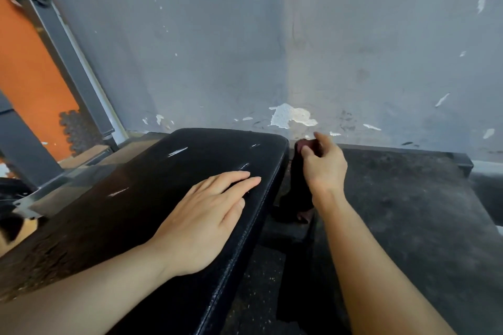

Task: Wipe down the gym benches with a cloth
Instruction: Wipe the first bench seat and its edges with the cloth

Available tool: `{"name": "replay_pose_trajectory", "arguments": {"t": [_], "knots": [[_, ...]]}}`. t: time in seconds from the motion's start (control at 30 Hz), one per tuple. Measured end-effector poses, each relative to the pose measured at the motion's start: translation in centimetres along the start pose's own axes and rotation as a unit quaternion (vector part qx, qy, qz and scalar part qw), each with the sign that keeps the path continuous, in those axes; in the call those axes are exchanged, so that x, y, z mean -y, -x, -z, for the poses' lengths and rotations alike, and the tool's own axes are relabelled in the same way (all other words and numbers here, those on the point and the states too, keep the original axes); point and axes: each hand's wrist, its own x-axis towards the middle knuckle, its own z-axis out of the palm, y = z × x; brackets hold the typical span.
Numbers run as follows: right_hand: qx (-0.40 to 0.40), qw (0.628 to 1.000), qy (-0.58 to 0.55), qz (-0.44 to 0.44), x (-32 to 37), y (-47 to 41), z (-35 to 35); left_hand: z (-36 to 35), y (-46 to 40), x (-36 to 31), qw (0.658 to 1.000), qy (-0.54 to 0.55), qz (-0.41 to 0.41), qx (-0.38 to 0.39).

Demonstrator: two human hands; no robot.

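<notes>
Grey paint, chipped to white in patches, covers the wall [272, 35] at the far side. Against it runs dark rubbery floor [408, 212] on the right, and a black padded bench, my table [168, 171], stretches from near left to far centre, its vinyl scuffed with pale nicks. My left hand [206, 215] lies flat on the pad near its right edge, fingers straight and close together, holding nothing. My right hand [324, 163] sits just off the table's far right corner, its fingers [306, 150] curled round the top of a dark cloth [299, 193] that hangs down beside the table's side; the cloth is not on the pad.

I judge the step in hand to be bringing the cloth onto the pad. To do it well I would lift it clear of the edge, spread it flat under the palm, then wipe in long overlapping strokes from the far end toward me, with the left hand steadying the pad and moving out of each stroke's path.
</notes>
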Motion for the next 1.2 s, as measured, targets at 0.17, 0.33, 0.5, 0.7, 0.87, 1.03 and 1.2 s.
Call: {"name": "replay_pose_trajectory", "arguments": {"t": [0.17, 0.33, 0.5, 0.7, 0.87, 1.03, 1.2], "knots": [[0.056, 0.942, 0.134, 0.301, 4.7, 1.7, -2.0, 0.3, 0.0, -0.4, 0.999, 0.018, 0.013, -0.027], [0.283, 0.865, 0.301, 0.285, 3.4, 0.1, -4.0, 0.4, 0.4, -0.8, 0.996, 0.019, 0.039, -0.072], [0.175, 0.887, 0.367, 0.22, 4.7, -1.3, -5.7, 0.7, 0.5, -1.0, 0.994, 0.029, 0.051, -0.09], [0.291, 0.807, 0.429, 0.282, 5.2, 0.6, -4.1, 0.7, 0.5, -1.2, 0.992, 0.024, 0.069, -0.101], [0.259, 0.844, 0.429, 0.193, 5.5, -1.9, -5.6, 0.7, 0.6, -1.1, 0.991, 0.027, 0.069, -0.108], [0.341, 0.781, 0.419, 0.314, 4.4, 0.3, -5.3, 0.5, 0.4, -0.9, 0.992, 0.022, 0.074, -0.101], [0.25, 0.841, 0.414, 0.241, 4.3, -2.8, -4.4, 0.5, 0.5, -0.9, 0.993, 0.024, 0.07, -0.092]]}}
